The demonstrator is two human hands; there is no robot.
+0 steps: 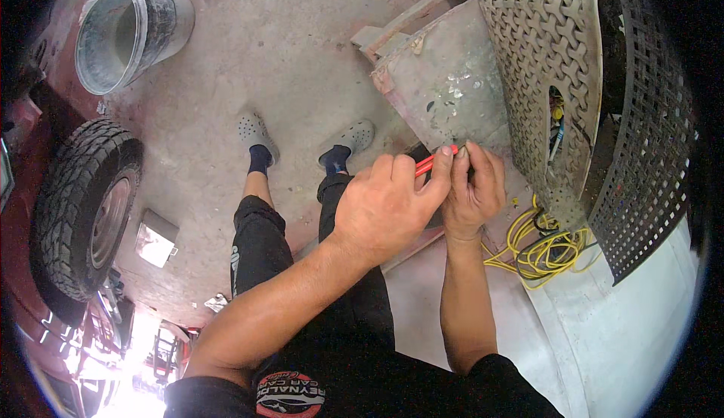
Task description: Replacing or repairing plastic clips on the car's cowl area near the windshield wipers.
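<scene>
My left hand (386,208) is closed around a slender red object (424,166), whose kind I cannot make out. Its bright red end shows by my left thumb. Close against that end, my right hand (475,188) has thumb and fingers pinched together; whatever lies between them is too small or hidden to name. Both hands are raised in front of my body, above a worn, dusty board (452,90). Right of them stands a dusty, woven-pattern plastic basket (539,48) with an oval handle hole, through which colored items show.
A black perforated panel (648,131) leans beside the basket. Coiled yellow cable (539,248) lies below it, by a white sheet (603,327). At left are a dusty bucket (162,26), a vehicle tire (83,199) and a small metal box (157,237) on the concrete floor (302,48).
</scene>
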